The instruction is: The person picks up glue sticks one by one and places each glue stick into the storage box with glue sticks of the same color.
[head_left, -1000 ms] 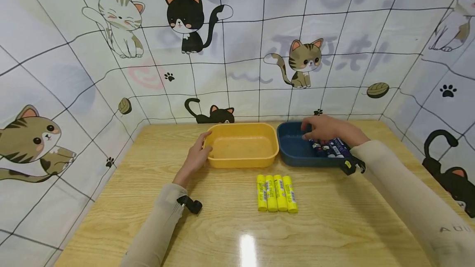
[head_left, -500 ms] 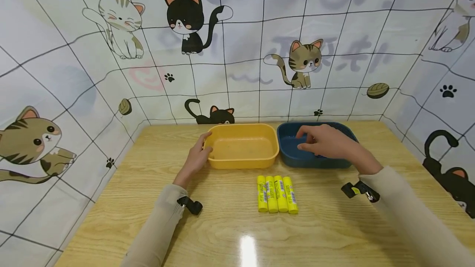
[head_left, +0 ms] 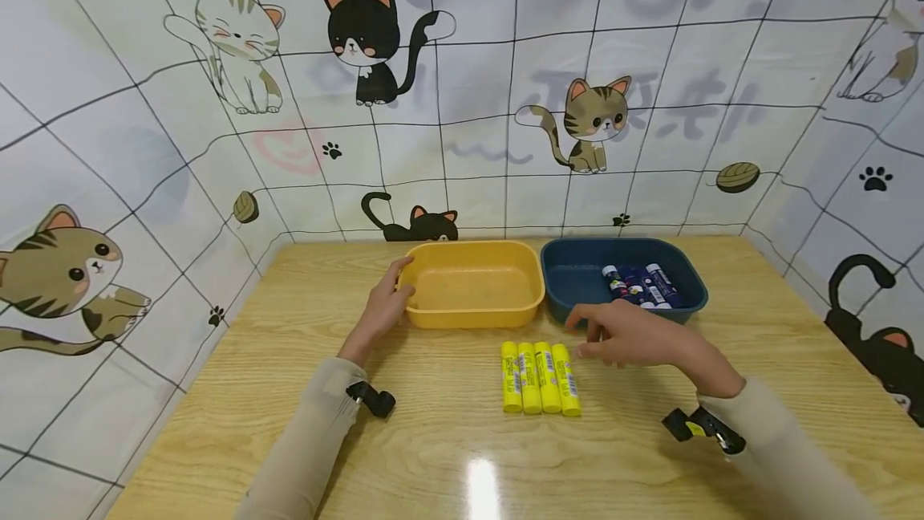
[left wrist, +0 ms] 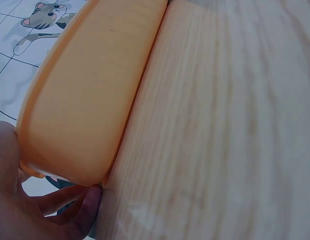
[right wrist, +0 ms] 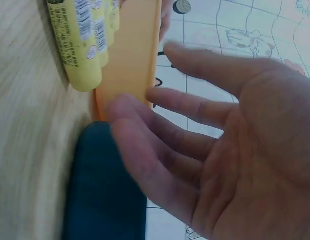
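Note:
At the left end of the yellow plastic basket [head_left: 472, 317], my left hand [head_left: 382, 307] holds the rim, thumb over the edge. The left wrist view shows that hand's fingers [left wrist: 85, 210] curled against the basket's outer wall. My right hand [head_left: 628, 334] hovers over the table in front of the blue plastic basket [head_left: 570, 311], fingers loosely bent and holding nothing. Just left of its fingertips, several yellow glue sticks [head_left: 537, 379] lie side by side in a row. Several dark blue glue sticks [head_left: 642, 283] with white ends lie in the right part of the blue basket.
Both baskets stand side by side at the back of the wooden table [head_left: 404, 456], close to the cat-patterned wall covering [head_left: 476, 143]. Similar covering rises at the left and right. A dark wrist camera [head_left: 703, 428] is strapped to the right sleeve; another [head_left: 371, 400] is on the left.
My right hand has come out from over the blue basket, moving toward me and down beside the yellow glue sticks, exposing the dark blue ones. The left hand stays on the yellow basket.

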Demonstrator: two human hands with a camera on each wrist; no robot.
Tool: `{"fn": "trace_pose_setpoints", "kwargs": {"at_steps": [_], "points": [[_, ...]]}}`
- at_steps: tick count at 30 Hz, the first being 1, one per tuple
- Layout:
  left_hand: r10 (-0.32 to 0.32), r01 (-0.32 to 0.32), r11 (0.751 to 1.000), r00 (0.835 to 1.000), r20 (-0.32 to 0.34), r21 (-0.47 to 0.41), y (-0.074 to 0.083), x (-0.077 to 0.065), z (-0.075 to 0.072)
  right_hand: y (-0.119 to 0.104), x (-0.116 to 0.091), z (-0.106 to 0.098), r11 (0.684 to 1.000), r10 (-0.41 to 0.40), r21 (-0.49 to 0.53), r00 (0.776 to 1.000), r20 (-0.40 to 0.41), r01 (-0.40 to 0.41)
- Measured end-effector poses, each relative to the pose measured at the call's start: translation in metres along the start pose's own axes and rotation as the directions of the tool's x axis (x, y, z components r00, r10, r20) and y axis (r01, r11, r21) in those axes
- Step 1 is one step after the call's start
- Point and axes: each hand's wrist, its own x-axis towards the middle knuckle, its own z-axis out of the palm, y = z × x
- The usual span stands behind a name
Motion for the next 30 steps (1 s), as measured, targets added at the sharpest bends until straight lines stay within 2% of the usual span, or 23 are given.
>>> {"fn": "trace_pose_setpoints", "kwargs": {"at_steps": [9, 16, 30], "points": [[-0.004, 0.004, 1.000, 1.000, -0.010, 0.004, 0.002, 0.000, 0.002, 0.014, 0.006, 0.016, 0.995, 0.006, 0.099, 0.999, 0.054, -0.011], [0.015, -0.015, 1.000, 1.000, 0.004, 0.003, 0.004, 0.001, 0.001, 0.020, 0.010, 0.025, 0.997, -0.007, 0.072, 0.999, 0.039, 0.004], [0.007, -0.007, 1.000, 1.000, -0.004, 0.003, 0.001, 0.000, 0.001, 0.019, 0.016, 0.034, 0.988, 0.078, 0.127, 0.993, 0.089, -0.089]]}}
